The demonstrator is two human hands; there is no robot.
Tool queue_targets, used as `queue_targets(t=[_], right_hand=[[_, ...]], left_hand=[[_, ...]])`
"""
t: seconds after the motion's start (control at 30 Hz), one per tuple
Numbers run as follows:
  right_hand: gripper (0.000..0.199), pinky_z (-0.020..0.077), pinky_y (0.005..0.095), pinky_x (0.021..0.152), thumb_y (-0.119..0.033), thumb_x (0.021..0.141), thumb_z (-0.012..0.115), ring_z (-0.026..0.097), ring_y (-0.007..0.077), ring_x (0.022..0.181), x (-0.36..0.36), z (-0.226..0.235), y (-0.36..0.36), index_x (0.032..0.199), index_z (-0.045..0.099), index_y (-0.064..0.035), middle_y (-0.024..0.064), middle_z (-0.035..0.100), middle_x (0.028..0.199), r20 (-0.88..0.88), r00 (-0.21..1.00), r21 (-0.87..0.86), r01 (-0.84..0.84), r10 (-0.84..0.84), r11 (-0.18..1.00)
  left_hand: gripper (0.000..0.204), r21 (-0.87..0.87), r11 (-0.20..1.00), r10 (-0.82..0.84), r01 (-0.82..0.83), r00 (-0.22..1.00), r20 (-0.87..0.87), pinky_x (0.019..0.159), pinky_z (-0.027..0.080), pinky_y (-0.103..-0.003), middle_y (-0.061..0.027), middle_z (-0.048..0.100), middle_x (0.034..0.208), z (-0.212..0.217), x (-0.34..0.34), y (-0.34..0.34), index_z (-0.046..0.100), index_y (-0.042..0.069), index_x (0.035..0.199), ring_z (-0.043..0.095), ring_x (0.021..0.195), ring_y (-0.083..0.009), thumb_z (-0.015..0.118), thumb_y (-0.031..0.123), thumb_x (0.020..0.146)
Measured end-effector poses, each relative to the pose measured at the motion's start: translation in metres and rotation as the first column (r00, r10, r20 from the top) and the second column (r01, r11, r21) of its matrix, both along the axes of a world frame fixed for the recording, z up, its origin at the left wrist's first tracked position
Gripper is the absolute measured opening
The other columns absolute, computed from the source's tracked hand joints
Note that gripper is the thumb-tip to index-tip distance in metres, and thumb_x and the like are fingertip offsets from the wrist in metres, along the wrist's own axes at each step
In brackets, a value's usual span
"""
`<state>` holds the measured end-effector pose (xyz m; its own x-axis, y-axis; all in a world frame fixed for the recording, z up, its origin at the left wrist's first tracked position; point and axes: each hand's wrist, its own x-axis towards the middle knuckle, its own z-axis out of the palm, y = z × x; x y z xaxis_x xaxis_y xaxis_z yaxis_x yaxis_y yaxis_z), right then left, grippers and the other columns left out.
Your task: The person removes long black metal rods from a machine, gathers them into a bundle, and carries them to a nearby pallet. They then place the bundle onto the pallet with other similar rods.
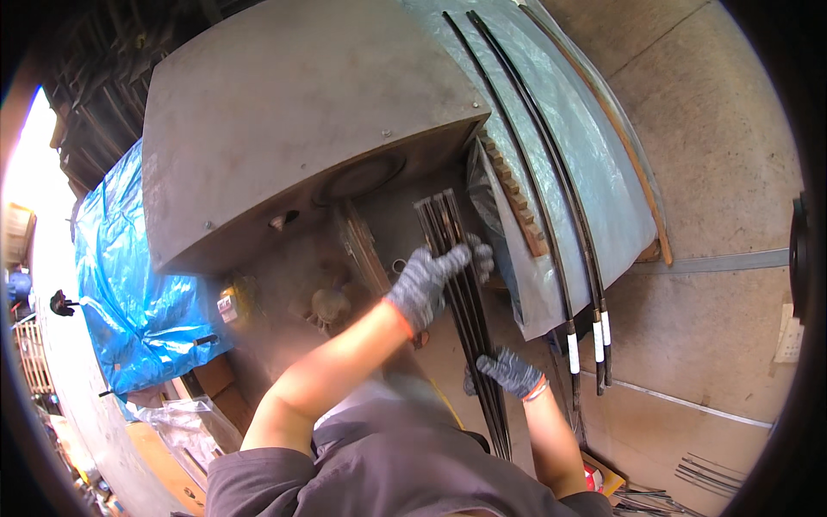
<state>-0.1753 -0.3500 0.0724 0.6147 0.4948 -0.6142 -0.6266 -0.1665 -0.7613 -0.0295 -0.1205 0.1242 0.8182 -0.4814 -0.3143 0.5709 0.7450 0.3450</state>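
A bundle of long, thin dark metal bars (469, 319) slants across the front of my body, its far ends just short of the big grey metal box. My left hand (422, 284), in a grey knit glove, is closed around the upper part of the bundle, with fingertips showing on the far side. Lower down, my right hand (510, 374), gloved alike, grips the same bars near my waist. The near ends of the bundle run down beside my dark shirt.
The grey metal box (301, 103) has a round opening underneath. To the right, several long dark rods with white-wrapped ends lie on a plastic-covered surface (603, 189), next to a notched wooden strip (512, 194). A blue tarp (138, 293) hangs at left. More thin rods (646, 501) lie at lower right.
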Motion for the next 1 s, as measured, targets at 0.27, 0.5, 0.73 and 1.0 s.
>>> queue_targets(t=[0.27,0.5,0.73,1.0], right_hand=[[0.037,0.0501,0.0345,0.078,-0.025,0.081,0.07,0.063,0.0212,0.085,-0.055,0.012,0.021,0.103,0.062,0.0026,0.011,0.067,0.087,-0.034,0.998,-0.056,-0.057,0.056,0.997],[0.038,0.0487,0.0329,0.08,-0.026,0.082,0.069,0.063,0.0189,0.086,-0.047,0.033,0.041,0.105,0.063,0.0026,0.0105,0.068,0.091,-0.16,0.987,0.141,0.029,-0.006,0.99],[0.038,0.0499,0.0332,0.08,-0.025,0.082,0.069,0.063,0.0199,0.089,-0.047,0.037,0.041,0.107,0.062,0.0028,0.0116,0.067,0.094,-0.206,0.978,0.156,-0.002,0.034,0.988],[0.038,0.0497,0.0336,0.081,-0.025,0.084,0.068,0.063,0.0201,0.089,-0.049,0.036,0.044,0.108,0.062,0.003,0.0115,0.067,0.094,-0.23,0.973,0.147,0.021,0.013,0.989]], left_hand=[[0.039,0.12,0.992,-0.051,0.038,0.993,0.109,0.088,0.051,-0.037,-0.0117,0.063,0.103,0.023,-0.055,0.025,0.053,0.0,0.114,0.062,0.098,-0.0231,0.068,0.02,0.083],[0.037,-0.003,0.995,0.095,-0.095,0.987,0.13,0.084,0.052,-0.036,-0.0112,0.063,0.104,0.049,-0.033,0.041,0.054,0.004,0.114,0.062,0.095,-0.0225,0.069,0.016,0.082],[0.032,0.059,0.987,0.142,-0.149,0.983,0.116,0.082,0.053,-0.037,-0.0137,0.064,0.102,0.053,-0.035,0.053,0.056,0.002,0.11,0.064,0.091,-0.0236,0.067,0.014,0.082],[0.03,0.082,0.98,0.172,-0.182,0.979,0.112,0.081,0.053,-0.036,-0.0141,0.065,0.099,0.048,-0.039,0.055,0.057,0.001,0.108,0.065,0.088,-0.0237,0.068,0.011,0.082]])
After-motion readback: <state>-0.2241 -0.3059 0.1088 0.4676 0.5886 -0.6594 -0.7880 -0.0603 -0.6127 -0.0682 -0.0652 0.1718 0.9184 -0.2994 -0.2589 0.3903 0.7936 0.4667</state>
